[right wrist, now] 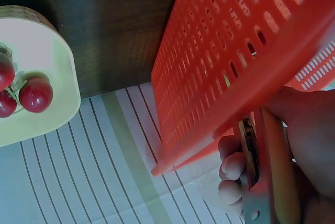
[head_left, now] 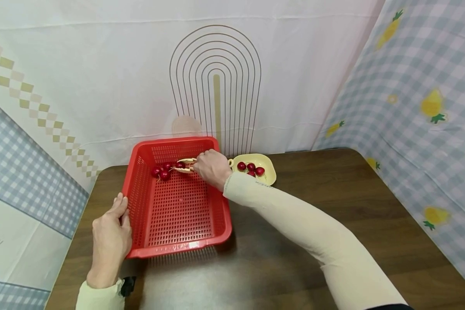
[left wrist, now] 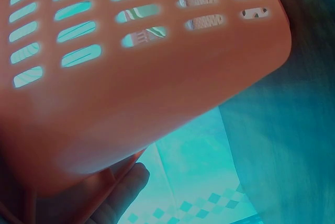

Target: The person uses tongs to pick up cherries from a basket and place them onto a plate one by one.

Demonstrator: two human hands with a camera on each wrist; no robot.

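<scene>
My left hand (head_left: 111, 234) grips the left rim of a red perforated plastic basket (head_left: 178, 247); one fingertip (left wrist: 137, 177) shows under the rim in the left wrist view. My right hand (head_left: 212, 167) reaches over the basket's right rim and holds tongs (right wrist: 282, 166) with cream tips (head_left: 184, 170). One round red fruit (head_left: 181, 165) sits between the tong tips, low in the basket's far left part. Right beside it lie several more glossy red fruits (head_left: 164, 175) with thin pale stems. The palm hides part of the tong handles.
A pale yellow dish (head_left: 269, 170) with several red fruits (right wrist: 35, 95) stands right of the basket, partly behind the right forearm. The brown wooden table (head_left: 294, 258) ends at a white patterned cloth (head_left: 120, 86); a blue checked cloth (head_left: 403, 142) hangs at the right.
</scene>
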